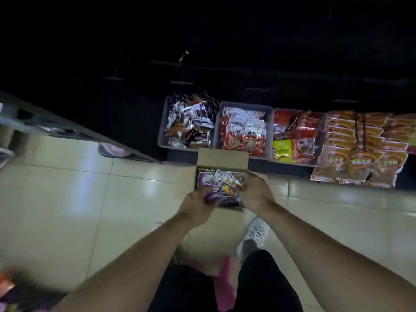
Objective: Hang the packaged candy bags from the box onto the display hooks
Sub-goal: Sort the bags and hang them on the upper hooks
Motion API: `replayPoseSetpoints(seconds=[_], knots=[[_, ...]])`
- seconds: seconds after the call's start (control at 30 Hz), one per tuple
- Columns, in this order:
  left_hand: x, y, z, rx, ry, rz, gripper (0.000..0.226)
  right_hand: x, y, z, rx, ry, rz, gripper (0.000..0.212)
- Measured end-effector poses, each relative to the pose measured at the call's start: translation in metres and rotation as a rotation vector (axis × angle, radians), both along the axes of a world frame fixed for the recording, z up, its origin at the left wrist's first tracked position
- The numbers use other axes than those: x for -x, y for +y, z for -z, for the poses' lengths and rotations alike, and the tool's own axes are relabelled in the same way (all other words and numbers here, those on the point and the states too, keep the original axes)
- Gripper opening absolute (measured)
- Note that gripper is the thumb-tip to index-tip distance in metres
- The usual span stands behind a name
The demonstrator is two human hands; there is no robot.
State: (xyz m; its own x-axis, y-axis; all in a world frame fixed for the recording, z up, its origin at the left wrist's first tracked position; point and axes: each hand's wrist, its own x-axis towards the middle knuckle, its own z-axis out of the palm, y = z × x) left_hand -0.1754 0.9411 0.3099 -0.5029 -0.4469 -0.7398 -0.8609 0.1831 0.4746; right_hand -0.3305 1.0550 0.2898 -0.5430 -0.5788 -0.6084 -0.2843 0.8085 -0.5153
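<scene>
Over the box (221, 157), left hand (195, 202) and right hand (255, 191) grip candy bags (221, 186).

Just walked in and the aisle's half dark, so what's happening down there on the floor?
A person is bent over an open cardboard box on the tiled floor. The left hand grips purple candy bags at the box, and the right hand reaches in beside it, touching the packs. Nothing is being hung right now. Bins of snacks sit just beyond the box.

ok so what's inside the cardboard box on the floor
The cardboard box holds purple and white candy bags. Both hands, left and right, cover the near part, so how deep the bags go is hidden.
</scene>
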Motion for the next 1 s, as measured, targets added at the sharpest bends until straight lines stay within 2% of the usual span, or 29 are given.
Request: replayPoseSetpoints(seconds=[0.07,0.2,0.4,0.53,0.63,0.77,0.83,0.9,1.0], knots=[[-0.015,-0.006,0.041,0.002,-0.035,0.066,0.041,-0.015,0.007,0.051,-0.147,-0.058,0.015,0.042],[-0.039,-0.024,0.119,-0.003,-0.129,0.285,0.063,-0.046,0.006,0.149,-0.256,-0.116,0.009,0.065],[-0.052,-0.030,0.208,0.101,-0.096,0.584,0.070,-0.054,-0.012,0.261,-0.247,-0.089,-0.199,0.082],[-0.054,-0.033,0.254,0.191,-0.088,0.673,0.079,-0.045,-0.027,0.314,-0.330,0.003,-0.448,0.098],[-0.058,-0.038,0.281,0.215,-0.072,0.654,0.085,-0.046,-0.038,0.343,-0.264,0.157,-0.507,0.077],[-0.066,-0.039,0.306,0.198,-0.071,0.627,0.085,-0.047,-0.047,0.362,-0.248,0.316,-0.663,0.062],[-0.068,-0.036,0.315,0.202,-0.081,0.658,0.092,-0.047,-0.042,0.365,-0.249,0.334,-0.767,0.047],[-0.067,-0.032,0.320,0.184,-0.086,0.634,0.100,-0.051,-0.032,0.364,-0.218,0.308,-0.814,0.046],[-0.064,-0.029,0.326,0.127,-0.066,0.534,0.111,-0.052,-0.016,0.359,-0.148,0.174,-0.680,0.049]])
